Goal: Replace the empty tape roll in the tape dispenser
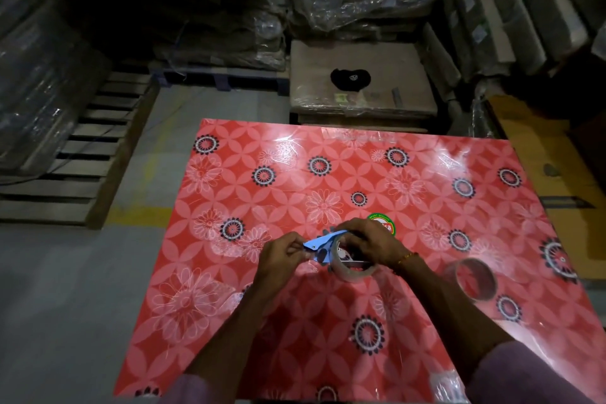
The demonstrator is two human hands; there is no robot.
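1. we see a desk (410, 174) covered with a glossy red sheet, printed with pale petal shapes and dark round flowers; light reflects on its smooth surface.
2. the tape dispenser (319, 244) is a flat blue plastic piece with small holes, held above the middle of the desk, between both hands.
3. the left hand (282, 259) pinches the pointed left end of the dispenser, its fingers curled around it.
4. the right hand (370, 243) has curled fingers grasping the tape roll (352, 269), a clear shiny ring sitting on the dispenser.
5. the empty roll (474, 277), a brown cardboard ring with thin wall, lies on the desk to the right, apart from the hands.
6. behind the desk stand a wooden pallet (91, 154) and a cardboard box (360, 82) with a dark soft object on it.
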